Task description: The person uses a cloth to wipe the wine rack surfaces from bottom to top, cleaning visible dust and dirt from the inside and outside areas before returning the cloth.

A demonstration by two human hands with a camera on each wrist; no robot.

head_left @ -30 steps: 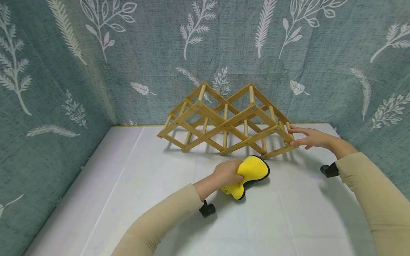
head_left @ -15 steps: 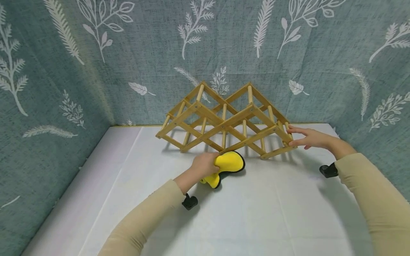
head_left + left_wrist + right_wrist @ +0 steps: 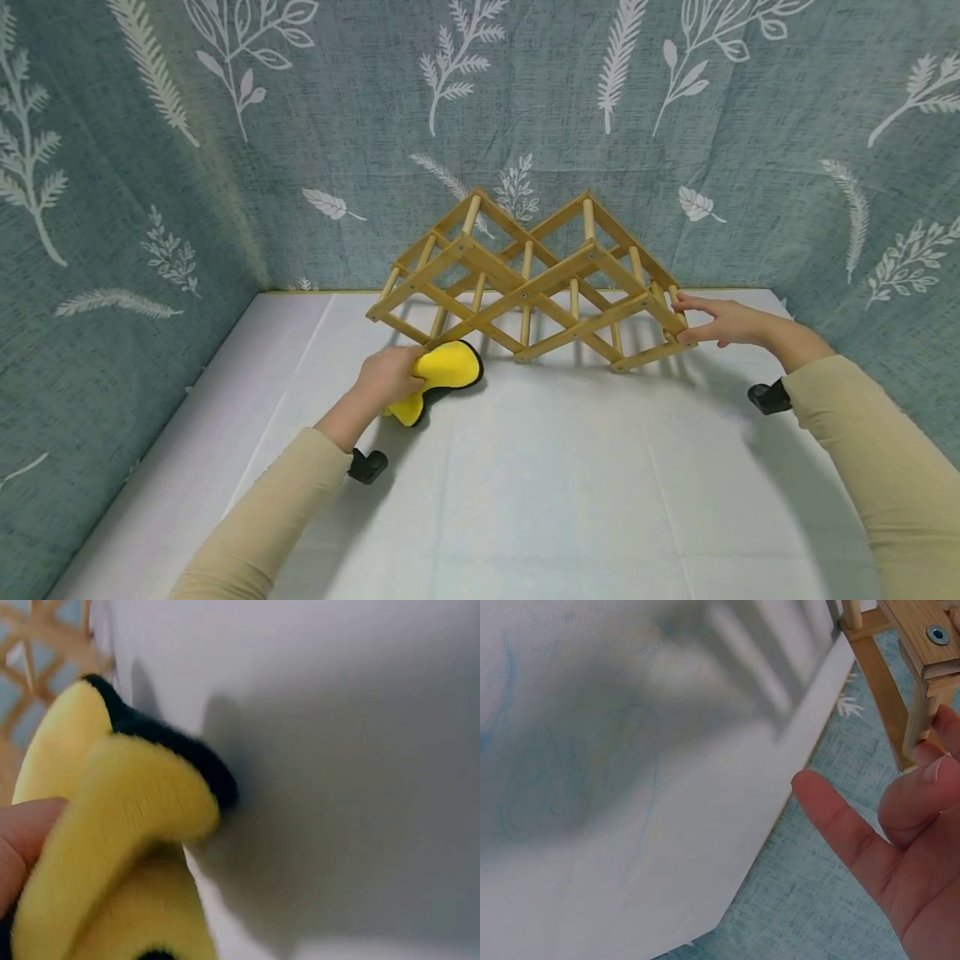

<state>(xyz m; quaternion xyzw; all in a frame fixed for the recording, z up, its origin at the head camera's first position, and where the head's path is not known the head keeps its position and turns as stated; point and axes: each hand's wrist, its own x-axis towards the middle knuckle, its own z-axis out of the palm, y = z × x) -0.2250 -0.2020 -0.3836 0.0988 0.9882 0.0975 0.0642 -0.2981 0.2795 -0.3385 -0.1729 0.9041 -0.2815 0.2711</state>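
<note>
My left hand (image 3: 386,377) grips a bunched yellow cleaning cloth (image 3: 448,367) with black edging, close in front of the left part of a wooden wine rack (image 3: 525,293). In the left wrist view the fluffy folded cloth (image 3: 142,787) hangs from the fingers, one of which shows at the left edge. The rack is an open lattice of slats and dowels, standing spread out. At its right end my right hand (image 3: 731,323) holds an end dowel between thumb and fingers. In the right wrist view some fingers of that hand (image 3: 922,825) lie by the rack's end; one stretches away from it.
The white tabletop (image 3: 555,483) shows faint blue marks in the right wrist view. Behind and to both sides hangs a teal fabric (image 3: 360,100) with white leaf prints. The rack stands near the table's back edge. A black wrist camera (image 3: 367,467) hangs under the left sleeve.
My left hand has slid left with the yellow cloth along the front of the wine rack, from right of its middle to its left part. The right hand and rack have stayed put.
</note>
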